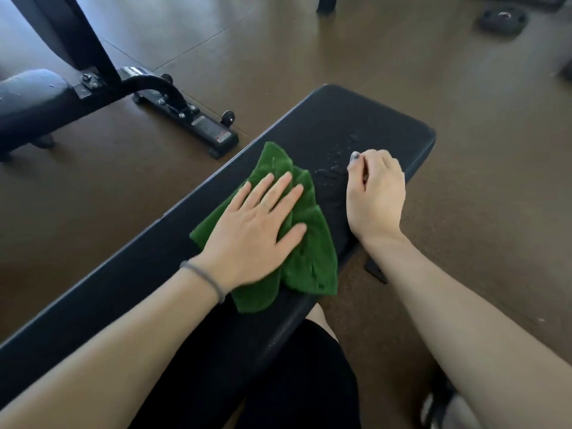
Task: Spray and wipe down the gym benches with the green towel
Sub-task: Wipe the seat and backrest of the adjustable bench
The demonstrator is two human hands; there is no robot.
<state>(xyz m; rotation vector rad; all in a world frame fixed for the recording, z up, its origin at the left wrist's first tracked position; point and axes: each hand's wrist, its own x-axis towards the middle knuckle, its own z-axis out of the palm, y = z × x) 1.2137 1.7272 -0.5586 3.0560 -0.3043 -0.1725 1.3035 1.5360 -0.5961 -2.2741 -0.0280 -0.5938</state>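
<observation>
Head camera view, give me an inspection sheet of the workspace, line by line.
Surface: black flat bench pad, spray droplets unwiped near its far end.
Job's things: green towel crumpled flat on the pad; spray bottle not seen.
Clutter: nothing seen on the pad.
Grippers: left hand pressed flat on the towel; right hand loosely curled at the pad's edge, holding nothing visible.
Cables: nothing seen.
Surroundings: brown floor, second bench with droplets, its base frame, weight plate on the floor.
</observation>
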